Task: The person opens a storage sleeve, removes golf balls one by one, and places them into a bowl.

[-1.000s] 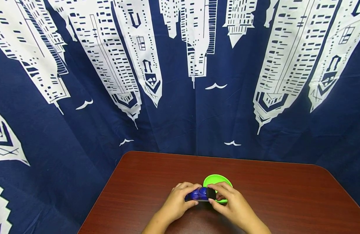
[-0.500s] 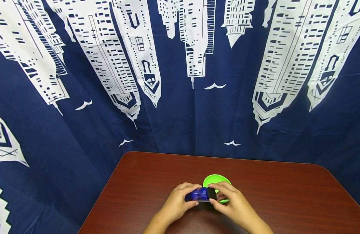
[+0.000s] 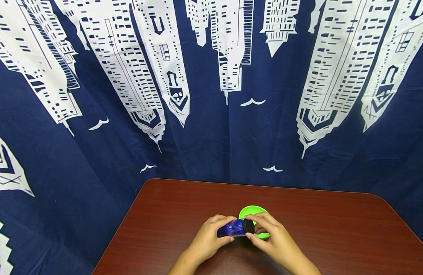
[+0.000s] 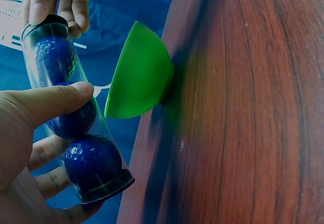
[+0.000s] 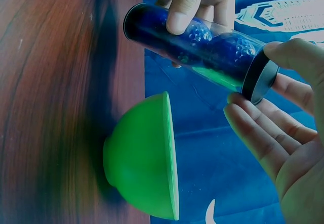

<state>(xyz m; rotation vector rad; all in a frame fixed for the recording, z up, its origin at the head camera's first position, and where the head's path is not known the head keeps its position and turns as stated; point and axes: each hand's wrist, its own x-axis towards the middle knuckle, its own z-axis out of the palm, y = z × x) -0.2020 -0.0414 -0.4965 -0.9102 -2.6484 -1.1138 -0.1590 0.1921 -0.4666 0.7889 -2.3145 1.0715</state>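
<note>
A clear tube (image 4: 83,115) with black end caps holds three dimpled blue balls (image 4: 91,161) that look like golf balls. My left hand (image 3: 208,236) grips the tube round its middle, thumb on one side and fingers on the other. At the tube's right end, my right hand (image 3: 274,238) pinches the black cap (image 5: 260,77) between thumb and fingers. The cap sits on the tube. Both hands hold the tube level above the table, just in front of a green bowl (image 5: 144,155). In the head view the right hand and tube hide part of the bowl.
The bowl stands upright on a reddish-brown wooden table (image 3: 183,202) with rounded far corners. Behind the table hangs a dark blue cloth (image 3: 204,152) printed with white buildings and birds.
The balls have shifted slightly inside the tube since the first frame. The right hand and cap have turned or moved a little; the left hand keeps its hold.
</note>
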